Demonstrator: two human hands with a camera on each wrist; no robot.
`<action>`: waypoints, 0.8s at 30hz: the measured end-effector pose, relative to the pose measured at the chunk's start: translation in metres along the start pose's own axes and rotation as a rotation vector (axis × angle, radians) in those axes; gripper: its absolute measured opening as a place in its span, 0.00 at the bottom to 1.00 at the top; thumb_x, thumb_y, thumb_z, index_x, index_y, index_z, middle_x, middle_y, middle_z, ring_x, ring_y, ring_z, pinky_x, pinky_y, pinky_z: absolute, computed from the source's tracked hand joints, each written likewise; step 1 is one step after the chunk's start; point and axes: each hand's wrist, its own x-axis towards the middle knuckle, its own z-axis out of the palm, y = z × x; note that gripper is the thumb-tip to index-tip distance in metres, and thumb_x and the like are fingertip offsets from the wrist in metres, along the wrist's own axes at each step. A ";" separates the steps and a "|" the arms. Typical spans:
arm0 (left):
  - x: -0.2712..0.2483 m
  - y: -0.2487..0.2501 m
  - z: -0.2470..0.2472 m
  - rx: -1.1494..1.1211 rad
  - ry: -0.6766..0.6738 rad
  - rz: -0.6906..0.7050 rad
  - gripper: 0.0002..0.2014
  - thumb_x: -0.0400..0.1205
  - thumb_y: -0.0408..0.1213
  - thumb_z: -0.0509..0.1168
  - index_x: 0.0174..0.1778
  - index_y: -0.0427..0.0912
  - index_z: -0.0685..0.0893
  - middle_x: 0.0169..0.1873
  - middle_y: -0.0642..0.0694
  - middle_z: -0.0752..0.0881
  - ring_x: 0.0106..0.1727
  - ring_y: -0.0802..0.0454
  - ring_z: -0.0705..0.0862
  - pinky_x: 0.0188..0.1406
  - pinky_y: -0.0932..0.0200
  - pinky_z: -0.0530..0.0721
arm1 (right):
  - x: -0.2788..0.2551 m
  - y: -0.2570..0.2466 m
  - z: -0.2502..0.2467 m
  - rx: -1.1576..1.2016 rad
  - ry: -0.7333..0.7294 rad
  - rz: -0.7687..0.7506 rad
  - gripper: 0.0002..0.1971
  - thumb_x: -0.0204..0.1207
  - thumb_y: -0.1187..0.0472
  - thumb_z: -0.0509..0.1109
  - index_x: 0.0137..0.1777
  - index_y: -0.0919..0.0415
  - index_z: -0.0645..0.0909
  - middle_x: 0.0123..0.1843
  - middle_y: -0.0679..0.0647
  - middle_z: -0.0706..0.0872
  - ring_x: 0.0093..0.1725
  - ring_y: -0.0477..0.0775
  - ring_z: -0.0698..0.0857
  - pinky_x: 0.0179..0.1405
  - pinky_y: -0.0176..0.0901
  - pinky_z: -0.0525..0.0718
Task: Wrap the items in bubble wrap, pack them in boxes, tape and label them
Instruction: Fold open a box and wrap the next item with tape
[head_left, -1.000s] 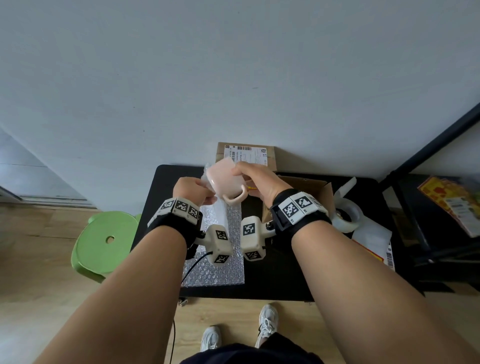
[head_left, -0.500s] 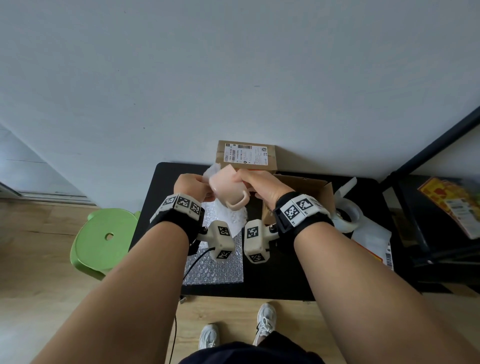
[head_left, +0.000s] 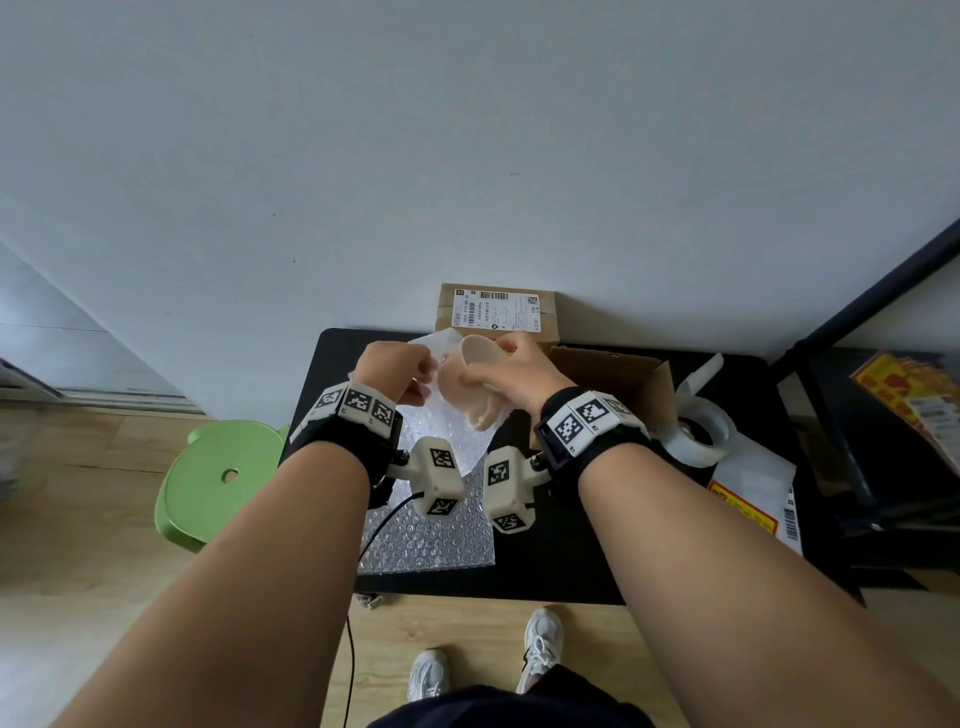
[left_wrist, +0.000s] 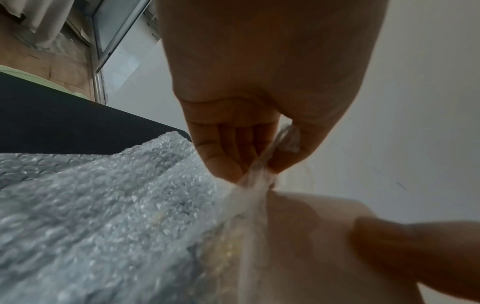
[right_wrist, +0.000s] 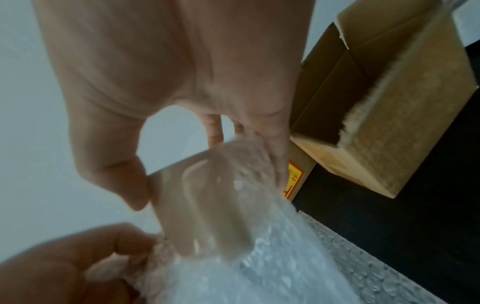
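A pink mug (head_left: 470, 384) is grasped in the right hand (head_left: 511, 371) above the tabletop (head_left: 597, 551), while a bubble wrap (head_left: 431, 525) edge, just left of that grip, is pinched by the left hand (head_left: 397, 369), an open cardboard box (head_left: 618, 382) standing to the right.

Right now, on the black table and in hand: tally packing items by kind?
Mug: 1, held by right hand
Bubble wrap sheet: 1, edge pinched by left hand
Cardboard boxes: 2, one labelled, one open
Tape roll: 1
Total: 5
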 end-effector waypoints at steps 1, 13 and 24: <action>-0.002 0.000 -0.001 0.016 -0.013 0.003 0.06 0.77 0.24 0.62 0.38 0.29 0.85 0.28 0.40 0.82 0.22 0.48 0.81 0.23 0.61 0.84 | 0.000 -0.001 0.002 -0.020 0.013 -0.015 0.37 0.63 0.47 0.82 0.69 0.51 0.68 0.66 0.55 0.74 0.54 0.51 0.81 0.47 0.45 0.88; -0.002 0.000 0.001 0.107 -0.091 0.114 0.10 0.79 0.30 0.66 0.32 0.32 0.82 0.26 0.39 0.80 0.28 0.46 0.77 0.36 0.56 0.79 | 0.007 -0.005 0.033 -0.459 -0.022 -0.178 0.49 0.64 0.57 0.83 0.81 0.61 0.59 0.71 0.59 0.76 0.66 0.58 0.79 0.63 0.49 0.82; 0.011 -0.062 -0.008 0.302 -0.056 0.075 0.06 0.77 0.31 0.67 0.34 0.38 0.82 0.31 0.42 0.82 0.31 0.50 0.78 0.36 0.57 0.80 | 0.025 0.049 0.081 -0.366 0.073 -0.123 0.45 0.63 0.54 0.84 0.77 0.60 0.63 0.71 0.58 0.77 0.68 0.61 0.78 0.66 0.51 0.79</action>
